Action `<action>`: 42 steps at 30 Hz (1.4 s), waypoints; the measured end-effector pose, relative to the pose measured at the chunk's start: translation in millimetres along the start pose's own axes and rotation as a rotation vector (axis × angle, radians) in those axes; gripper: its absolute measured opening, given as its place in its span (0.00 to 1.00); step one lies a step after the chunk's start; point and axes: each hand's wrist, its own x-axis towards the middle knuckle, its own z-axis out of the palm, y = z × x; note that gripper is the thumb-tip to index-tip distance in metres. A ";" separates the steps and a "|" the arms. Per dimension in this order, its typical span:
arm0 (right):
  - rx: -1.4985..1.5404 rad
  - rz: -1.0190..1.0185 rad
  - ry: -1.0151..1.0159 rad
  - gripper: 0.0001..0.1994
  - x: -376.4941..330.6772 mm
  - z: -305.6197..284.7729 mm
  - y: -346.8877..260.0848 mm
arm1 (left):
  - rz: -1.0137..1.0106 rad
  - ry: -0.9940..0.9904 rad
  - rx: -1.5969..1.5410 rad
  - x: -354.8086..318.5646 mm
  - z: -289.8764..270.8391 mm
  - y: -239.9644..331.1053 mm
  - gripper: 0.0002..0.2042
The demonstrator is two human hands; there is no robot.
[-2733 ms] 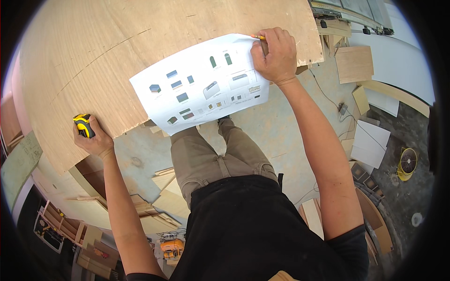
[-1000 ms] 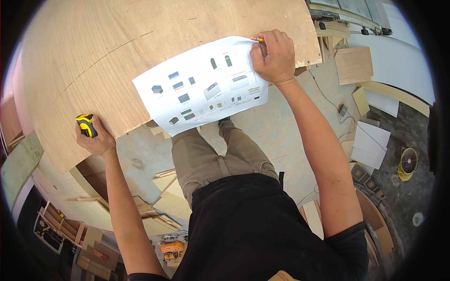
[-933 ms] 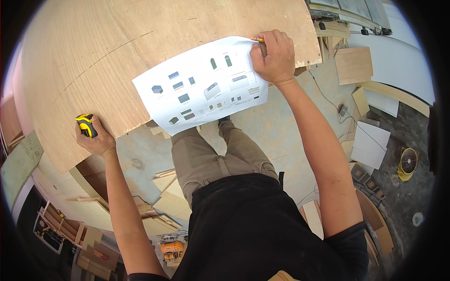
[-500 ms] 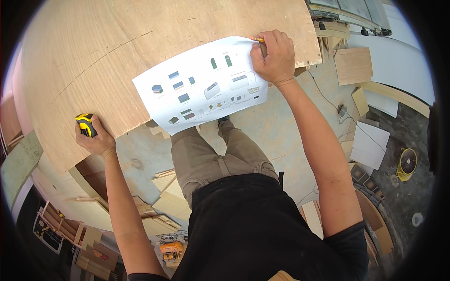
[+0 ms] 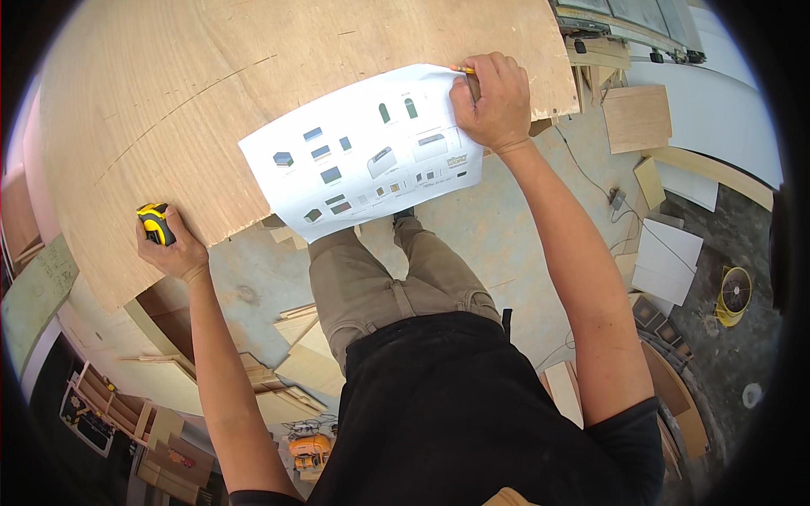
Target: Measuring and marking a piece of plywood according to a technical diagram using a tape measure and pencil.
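A black and yellow tape measure (image 5: 154, 224) is gripped in my left hand (image 5: 182, 251), which rests near the left front corner of a large plywood sheet (image 5: 202, 59). My right hand (image 5: 499, 105) is closed around a yellow pencil (image 5: 463, 70), whose end shows past the fingers. That same hand lies on the upper right part of a white printed drawing sheet (image 5: 354, 135) with small coloured diagrams. The paper lies partly on the plywood, and its lower part hangs over the front edge. A dark curved dashed line (image 5: 181, 101) crosses the plywood left of the paper.
Wood offcuts (image 5: 308, 358) lie on the floor by my legs. Near them sits an orange power tool (image 5: 309, 451). At right are a cable (image 5: 582, 173), white panels (image 5: 666, 261) and a yellow round fan-like object (image 5: 734, 291). A metal-framed machine (image 5: 629, 25) stands at the far right.
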 end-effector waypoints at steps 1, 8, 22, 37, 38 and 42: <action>-0.003 -0.002 0.002 0.11 -0.1 0.3 0.4 | -0.001 0.001 -0.001 0.0 0.1 0.2 0.35; -0.013 -0.011 -0.002 0.11 -0.7 0.1 0.9 | 0.024 -0.002 0.008 0.2 -0.6 0.0 0.36; 0.012 0.002 0.027 0.11 1.6 -1.7 -2.2 | 0.038 0.017 0.015 0.0 0.2 0.1 0.35; 0.035 0.030 0.042 0.11 0.7 -2.2 -3.1 | 0.051 0.019 0.000 -1.6 1.2 -4.5 0.34; 0.039 0.031 0.047 0.11 0.6 -2.2 -2.8 | 0.055 0.020 -0.003 -1.5 1.4 -4.6 0.34; 0.027 0.033 0.048 0.11 0.0 -3.5 -3.1 | 0.039 0.010 0.022 -2.0 0.8 -2.2 0.34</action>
